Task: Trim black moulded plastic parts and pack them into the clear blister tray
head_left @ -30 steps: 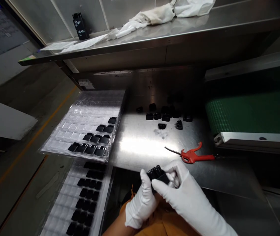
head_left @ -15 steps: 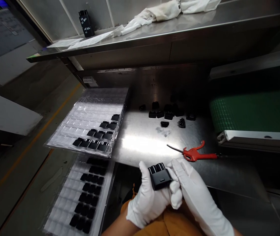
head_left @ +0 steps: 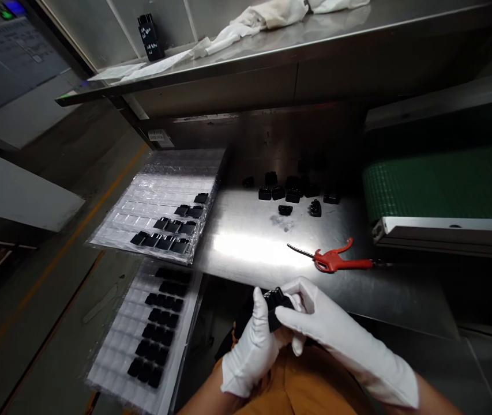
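Left to right: two clear plastic blister trays, the farther [head_left: 116, 233] and the nearer [head_left: 116, 369], are lying just beside a stainless-steel bench [head_left: 246, 248], with rows of black plastic pieces sitting in their pockets. The white-gloved left hand [head_left: 250, 351] is closing around a black plastic part [head_left: 277, 305], its fingers standing upright against the part's left side. The white-gloved right hand [head_left: 336, 328] is gripping the same part from the right, its fingers folding over the top and partly hiding it. Both hands are holding the part in the air, just in front of the bench's near edge. Farther along the bench, loose black pieces [head_left: 284, 196] are lying in a scattered group. A red air blow gun [head_left: 336, 262] is resting on the steel to the right, near a green conveyor belt [head_left: 427, 184].
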{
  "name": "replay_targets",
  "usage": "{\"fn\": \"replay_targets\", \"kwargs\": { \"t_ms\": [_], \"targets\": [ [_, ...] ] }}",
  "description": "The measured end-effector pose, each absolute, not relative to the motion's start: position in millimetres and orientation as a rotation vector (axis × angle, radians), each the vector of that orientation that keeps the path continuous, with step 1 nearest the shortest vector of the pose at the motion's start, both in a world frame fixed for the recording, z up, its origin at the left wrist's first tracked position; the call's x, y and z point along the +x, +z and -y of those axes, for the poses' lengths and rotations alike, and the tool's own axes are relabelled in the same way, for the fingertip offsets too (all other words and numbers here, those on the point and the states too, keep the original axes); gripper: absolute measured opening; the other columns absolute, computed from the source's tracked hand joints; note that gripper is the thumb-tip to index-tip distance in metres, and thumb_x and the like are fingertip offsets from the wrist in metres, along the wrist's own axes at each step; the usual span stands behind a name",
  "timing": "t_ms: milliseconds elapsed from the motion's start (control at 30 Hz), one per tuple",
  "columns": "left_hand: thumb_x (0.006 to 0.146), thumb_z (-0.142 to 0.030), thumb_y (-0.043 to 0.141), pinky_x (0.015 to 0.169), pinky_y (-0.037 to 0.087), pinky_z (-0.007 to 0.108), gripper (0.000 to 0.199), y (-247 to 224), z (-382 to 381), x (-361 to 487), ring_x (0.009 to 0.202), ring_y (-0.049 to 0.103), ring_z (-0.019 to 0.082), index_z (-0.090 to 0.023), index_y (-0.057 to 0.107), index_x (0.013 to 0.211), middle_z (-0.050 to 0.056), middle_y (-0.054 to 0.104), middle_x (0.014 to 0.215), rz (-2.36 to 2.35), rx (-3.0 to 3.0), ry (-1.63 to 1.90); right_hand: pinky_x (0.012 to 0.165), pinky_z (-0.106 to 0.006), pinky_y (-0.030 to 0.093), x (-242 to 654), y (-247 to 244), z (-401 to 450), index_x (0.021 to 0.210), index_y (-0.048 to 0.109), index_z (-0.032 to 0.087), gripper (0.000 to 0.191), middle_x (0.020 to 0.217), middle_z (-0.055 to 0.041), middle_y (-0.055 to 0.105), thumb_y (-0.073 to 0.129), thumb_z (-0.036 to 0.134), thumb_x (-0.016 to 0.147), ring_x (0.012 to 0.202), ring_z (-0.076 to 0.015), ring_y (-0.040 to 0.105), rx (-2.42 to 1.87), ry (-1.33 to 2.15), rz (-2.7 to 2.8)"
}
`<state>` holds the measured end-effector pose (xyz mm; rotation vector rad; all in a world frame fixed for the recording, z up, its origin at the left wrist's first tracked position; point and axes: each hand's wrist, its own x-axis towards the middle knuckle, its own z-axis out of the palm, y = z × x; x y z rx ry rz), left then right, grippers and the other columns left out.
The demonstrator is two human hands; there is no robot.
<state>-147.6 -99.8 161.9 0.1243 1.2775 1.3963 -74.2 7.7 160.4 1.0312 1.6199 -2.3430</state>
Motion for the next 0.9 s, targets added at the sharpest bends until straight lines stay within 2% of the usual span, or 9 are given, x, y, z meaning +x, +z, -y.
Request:
{"fn": "replay_targets", "kwargs": {
  "t_ms": [100,200,300,400,533,733,833,900],
  "targets": [
    [0.083,-0.079,0.034,0.093,0.044,0.034,0.076,168.3,96.6,-141.1,0.068,0.054,0.02,-0.015,0.071,0.103,0.002,0.058,0.059,-1.38,0.167,1.385,0.034,-0.021,0.038,-72.1,157.3,-9.6,0.086,0.039,0.024,0.041,0.064,0.0137,0.047,0.073,0.038,0.069,0.033,-0.0068,0.051,1.079,-2.297,-1.587],
    [0.08,-0.084,0.023,0.079,0.044,0.032,0.081,167.6,95.4,-136.0,0.06,0.046,0.017,-0.017,0.068,0.077,0.002,0.052,0.056,-1.351,0.158,1.325,0.031,-0.02,0.034,-68.4,149.0,-10.7,0.085,0.036,0.024,0.043,0.066,0.0138,0.048,0.073,0.039,0.07,0.032,-0.0076,0.051,1.093,-2.271,-1.555],
    [0.073,-0.091,0.012,0.066,0.038,0.03,0.086,155.1,95.9,-132.9,0.054,0.038,0.014,-0.019,0.055,0.055,0.001,0.044,0.052,-1.247,0.171,1.27,0.038,-0.021,0.043,-63.6,140.9,-15.8,0.089,0.038,0.023,0.032,0.06,0.0124,0.054,0.066,0.03,0.076,0.037,-0.0105,0.057,0.899,-2.285,-1.531],
    [0.07,-0.093,0.009,0.063,0.035,0.03,0.089,138.0,97.1,-132.9,0.053,0.04,0.014,-0.018,0.054,0.053,0.001,0.043,0.051,-1.229,0.174,1.277,0.045,-0.022,0.047,-63.7,136.1,-20.5,0.089,0.039,0.022,0.028,0.056,0.0114,0.056,0.064,0.023,0.075,0.042,-0.0117,0.06,0.749,-2.293,-1.51],
    [0.069,-0.093,0.007,0.068,0.037,0.032,0.09,134.4,97.0,-137.5,0.056,0.045,0.016,-0.018,0.053,0.049,0.004,0.046,0.052,-1.289,0.218,1.288,0.037,-0.019,0.036,-69.8,134.5,-19.8,0.085,0.033,0.025,0.043,0.058,0.0165,0.048,0.073,0.03,0.07,0.034,-0.0086,0.053,0.908,-2.364,-1.468],
    [0.07,-0.092,0.009,0.064,0.034,0.029,0.089,147.1,94.8,-146.3,0.053,0.039,0.013,-0.018,0.055,0.05,0.001,0.043,0.05,-1.223,0.155,1.323,0.043,-0.021,0.04,-79.3,143.3,-17.6,0.086,0.038,0.023,0.033,0.053,0.0151,0.049,0.067,0.033,0.076,0.036,-0.0093,0.054,0.8,-2.385,-1.458],
    [0.069,-0.093,0.012,0.062,0.034,0.03,0.088,140.3,95.0,-151.4,0.051,0.04,0.014,-0.019,0.056,0.053,0.001,0.044,0.049,-1.183,0.145,1.385,0.037,-0.019,0.03,-90.3,150.1,-13.5,0.083,0.034,0.025,0.045,0.055,0.0162,0.046,0.075,0.038,0.069,0.031,-0.0078,0.047,0.994,-2.332,-1.505],
    [0.069,-0.093,0.014,0.059,0.032,0.03,0.087,137.3,95.1,-155.4,0.05,0.038,0.013,-0.018,0.057,0.059,0.0,0.043,0.049,-1.081,0.095,1.43,0.037,-0.02,0.027,-95.2,152.5,-12.2,0.082,0.035,0.025,0.044,0.053,0.0149,0.046,0.074,0.045,0.072,0.031,-0.008,0.045,1.021,-2.347,-1.503]
  ]
}}
